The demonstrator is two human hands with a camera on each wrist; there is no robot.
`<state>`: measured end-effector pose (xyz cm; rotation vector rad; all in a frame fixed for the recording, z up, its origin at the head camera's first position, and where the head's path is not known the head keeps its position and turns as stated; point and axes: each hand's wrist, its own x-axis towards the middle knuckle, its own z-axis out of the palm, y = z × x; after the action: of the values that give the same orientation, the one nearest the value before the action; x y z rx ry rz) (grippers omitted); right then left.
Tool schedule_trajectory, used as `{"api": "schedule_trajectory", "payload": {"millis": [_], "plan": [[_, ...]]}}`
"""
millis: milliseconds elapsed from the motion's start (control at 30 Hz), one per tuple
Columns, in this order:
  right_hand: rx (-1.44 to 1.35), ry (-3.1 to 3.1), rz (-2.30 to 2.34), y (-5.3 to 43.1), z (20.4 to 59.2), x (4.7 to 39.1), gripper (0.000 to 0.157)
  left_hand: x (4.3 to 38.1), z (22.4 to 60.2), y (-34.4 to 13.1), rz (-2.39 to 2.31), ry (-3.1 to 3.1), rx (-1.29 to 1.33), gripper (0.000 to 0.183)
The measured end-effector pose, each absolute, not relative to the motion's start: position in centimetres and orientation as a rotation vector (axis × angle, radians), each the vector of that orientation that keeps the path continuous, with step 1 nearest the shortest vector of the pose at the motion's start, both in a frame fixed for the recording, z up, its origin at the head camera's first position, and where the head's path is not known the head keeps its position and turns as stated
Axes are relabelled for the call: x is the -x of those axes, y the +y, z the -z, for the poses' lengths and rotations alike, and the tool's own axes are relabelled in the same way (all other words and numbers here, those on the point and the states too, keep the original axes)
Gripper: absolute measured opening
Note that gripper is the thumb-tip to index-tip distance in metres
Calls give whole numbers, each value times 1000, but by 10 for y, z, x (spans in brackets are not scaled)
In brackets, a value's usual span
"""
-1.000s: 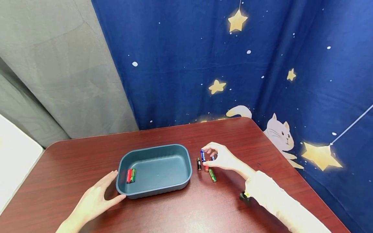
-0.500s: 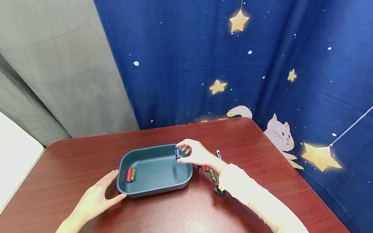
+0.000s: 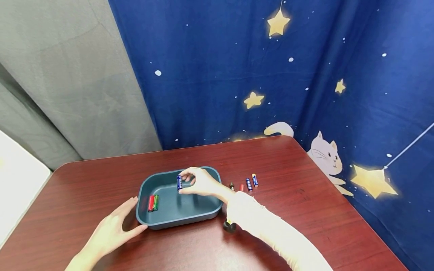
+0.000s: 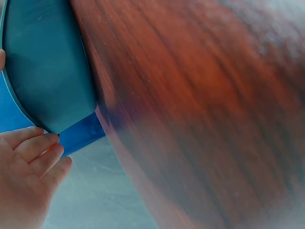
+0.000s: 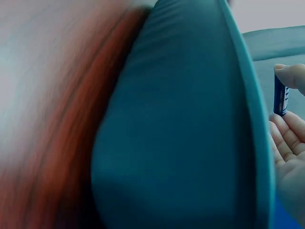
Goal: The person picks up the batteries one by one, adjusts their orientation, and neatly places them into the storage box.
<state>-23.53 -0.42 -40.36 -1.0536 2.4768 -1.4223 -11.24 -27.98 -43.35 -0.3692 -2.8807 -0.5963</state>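
Note:
A blue battery (image 3: 179,183) is pinched end to end between thumb and fingertips of my right hand (image 3: 200,182), over the inside of a blue-grey plastic bin (image 3: 179,222). The right wrist view shows the same battery (image 5: 280,93) between thumb and fingers, beyond the bin's rim. My left hand (image 3: 110,231) lies at the bin's left end, its thumb and fingertips touching the wall and the fingers fairly straight. Inside the bin at the left, a red battery (image 3: 150,203) and a green battery (image 3: 156,202) lie side by side.
To the right of the bin, a dark battery (image 3: 232,186), a red battery (image 3: 241,187) and two blue batteries, one upper (image 3: 255,180) and one lower (image 3: 249,184), lie on the reddish-brown table (image 3: 288,210). The right sleeve (image 3: 268,229) covers part of this area. Curtains hang behind the table.
My right hand has carried the blue battery leftward from the group on the table to over the bin. My left hand has stayed at the bin's end.

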Motion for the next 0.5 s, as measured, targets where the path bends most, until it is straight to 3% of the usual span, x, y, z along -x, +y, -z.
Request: {"api": "schedule_trajectory", "payload": {"millis": [500], "plan": [[880,2516,1296,-54,417,230,44,115,437,-281,607,-2872,370,84]]}}
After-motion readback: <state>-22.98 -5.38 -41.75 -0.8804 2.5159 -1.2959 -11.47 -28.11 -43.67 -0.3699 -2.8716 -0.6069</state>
